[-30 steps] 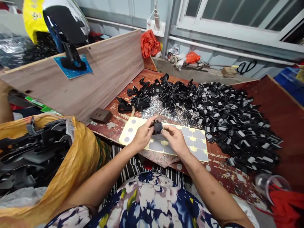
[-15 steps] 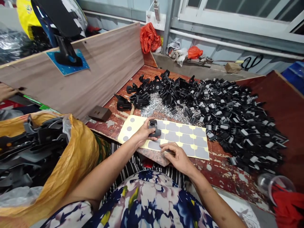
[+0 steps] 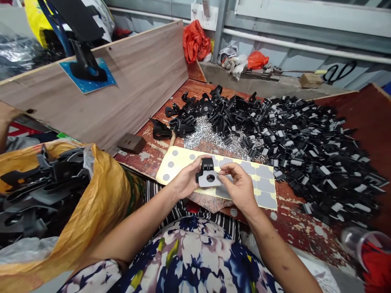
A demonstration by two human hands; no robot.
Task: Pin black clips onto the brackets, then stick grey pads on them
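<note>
My left hand [image 3: 187,179] holds a black plastic part [image 3: 207,164] from its left side. A grey pad [image 3: 204,180] with a round hole covers the part's near face. My right hand [image 3: 240,185] pinches at the pad's right edge with thumb and forefinger. Both hands are over a pale yellow sheet [image 3: 161,173] bearing rows of grey stickers [image 3: 265,185]. Under the sheet's near edge, a speckled stone slab [image 3: 207,202] shows.
Small metal pins [image 3: 201,131] lie behind the sheet, with a big heap of black parts [image 3: 305,142] to the right. A brown block [image 3: 131,143] sits left. An orange sack [image 3: 106,175] holds black pieces. Another person's hand [image 3: 6,114] shows at far left.
The black part has turned in my left hand, so its grey pad with the hole now shows. My right hand has risen from the sheet to the pad's edge. The view has shifted slightly.
</note>
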